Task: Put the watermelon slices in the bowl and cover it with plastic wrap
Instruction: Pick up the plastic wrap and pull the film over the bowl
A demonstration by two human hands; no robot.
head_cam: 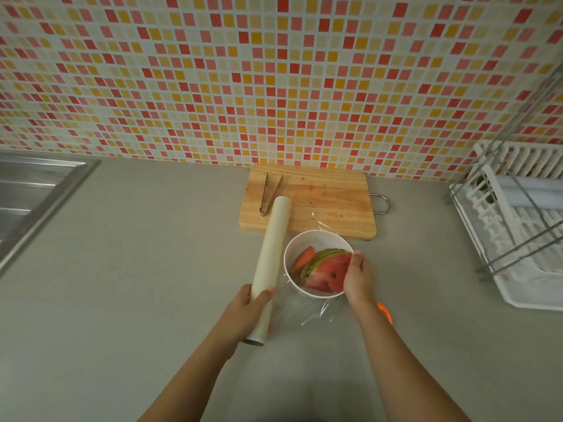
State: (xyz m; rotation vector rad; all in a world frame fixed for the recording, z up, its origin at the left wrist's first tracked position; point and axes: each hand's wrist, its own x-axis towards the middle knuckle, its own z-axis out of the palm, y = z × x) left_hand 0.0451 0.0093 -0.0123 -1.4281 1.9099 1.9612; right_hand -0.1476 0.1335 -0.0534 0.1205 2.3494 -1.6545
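A white bowl [307, 243] stands on the grey counter and holds several watermelon slices [323, 271]. A clear sheet of plastic wrap [307, 315] stretches from the roll across the bowl, with loose film bunched on the counter in front of it. My left hand [246, 309] grips the near end of the long white plastic wrap roll [271, 254], which lies just left of the bowl. My right hand [359, 278] presses on the bowl's right rim, fingers on the film there.
A wooden cutting board [329, 205] with metal tongs [269, 190] lies behind the bowl, against the tiled wall. A steel sink [30, 193] is at the far left. A white dish rack [518, 226] stands at the right. An orange object [384, 312] peeks out beside my right wrist.
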